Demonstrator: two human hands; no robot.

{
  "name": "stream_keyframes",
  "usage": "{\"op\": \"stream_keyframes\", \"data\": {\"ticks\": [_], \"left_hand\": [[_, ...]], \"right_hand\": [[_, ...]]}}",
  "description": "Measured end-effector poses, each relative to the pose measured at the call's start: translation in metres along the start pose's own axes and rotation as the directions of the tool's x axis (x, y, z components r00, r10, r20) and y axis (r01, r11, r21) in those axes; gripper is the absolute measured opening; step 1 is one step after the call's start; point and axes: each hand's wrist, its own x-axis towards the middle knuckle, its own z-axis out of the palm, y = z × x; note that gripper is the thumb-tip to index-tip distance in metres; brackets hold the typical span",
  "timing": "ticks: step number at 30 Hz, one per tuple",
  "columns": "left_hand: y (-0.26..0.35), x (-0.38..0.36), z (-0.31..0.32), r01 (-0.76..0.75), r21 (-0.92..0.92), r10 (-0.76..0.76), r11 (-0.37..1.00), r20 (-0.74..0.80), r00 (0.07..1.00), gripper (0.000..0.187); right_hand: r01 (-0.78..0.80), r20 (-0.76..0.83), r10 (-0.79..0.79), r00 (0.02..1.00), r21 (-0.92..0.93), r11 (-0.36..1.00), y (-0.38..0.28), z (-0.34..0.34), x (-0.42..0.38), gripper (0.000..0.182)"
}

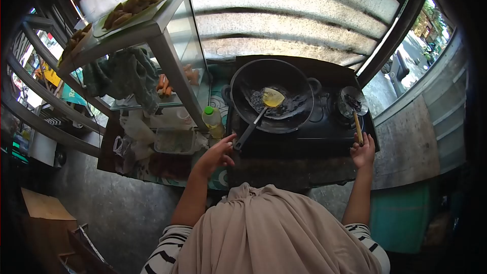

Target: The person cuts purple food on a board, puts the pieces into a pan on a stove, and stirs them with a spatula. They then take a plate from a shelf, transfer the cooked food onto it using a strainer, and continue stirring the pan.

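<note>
A dark wok point(243, 78) sits on the left side of the black stove point(294, 144), with shiny oil in its bottom. Inside it rests a spatula point(248, 134), its black handle leaning over the near rim and a yellowish patch at its blade. My left hand point(217, 156) is open, fingers apart, the index fingertip right beside the end of that handle. On the right, my right hand point(363, 153) has its fingers closed round the end of a wooden-handled skimmer point(358, 126). The skimmer's round mesh head, with dark bits in it, is over the right burner.
A bottle with a green cap point(213, 122) stands left of the stove, beside a plastic container point(175, 141). Further left is a glass display case point(175, 66) with a tray of fried food point(134, 6) on top and a green cloth point(124, 73) hanging from it. Corrugated sheeting point(294, 20) rises behind.
</note>
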Motion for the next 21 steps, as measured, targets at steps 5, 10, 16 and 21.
{"op": "stream_keyframes", "data": {"ticks": [5,10,16,21], "left_hand": [[-0.023,-0.023,-0.025,0.035,-0.148,-0.027,0.988,0.059,0.998,0.054],[-0.051,-0.058,-0.057,0.146,-0.081,-0.140,0.986,0.083,0.987,0.054],[-0.077,-0.103,-0.132,0.211,-0.070,-0.213,0.975,-0.018,0.977,0.053],[-0.071,-0.134,-0.199,0.205,-0.108,-0.214,0.973,-0.076,0.974,0.052]], "right_hand": [[0.037,-0.069,-0.022,0.997,0.224,0.974,0.020,0.011,0.003,0.047],[0.096,-0.226,-0.021,0.974,0.325,0.941,0.053,0.008,0.003,0.056],[0.210,-0.329,-0.096,0.939,0.330,0.920,0.073,0.026,-0.017,0.072],[0.345,-0.596,-0.090,0.798,0.330,0.879,0.102,0.051,-0.038,0.060]]}}
